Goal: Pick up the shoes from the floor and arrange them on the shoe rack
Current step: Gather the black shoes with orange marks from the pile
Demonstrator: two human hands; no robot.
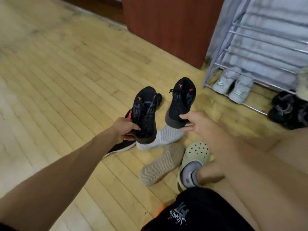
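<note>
My left hand (pixel 124 129) grips the heel of a black sneaker (pixel 145 114) with orange marks, held above the floor with its toe pointing away. My right hand (pixel 198 121) holds the heel of the matching black sneaker (pixel 181 100), also lifted. Beneath them on the wooden floor lie a white shoe (pixel 165 137) sole up, a beige shoe (pixel 161 165) sole up, and a black and red shoe (pixel 120 148) partly hidden under my left hand. The metal shoe rack (pixel 260 52) stands at the right, with a pale grey pair (pixel 233 85) on its bottom shelf.
A dark fuzzy pair (pixel 286 109) sits at the rack's lower right. A red-brown cabinet (pixel 166 25) stands behind the shoes, left of the rack. My foot in a pale clog (pixel 195 157) rests beside the beige shoe. Wooden floor (pixel 58 80) stretches to the left.
</note>
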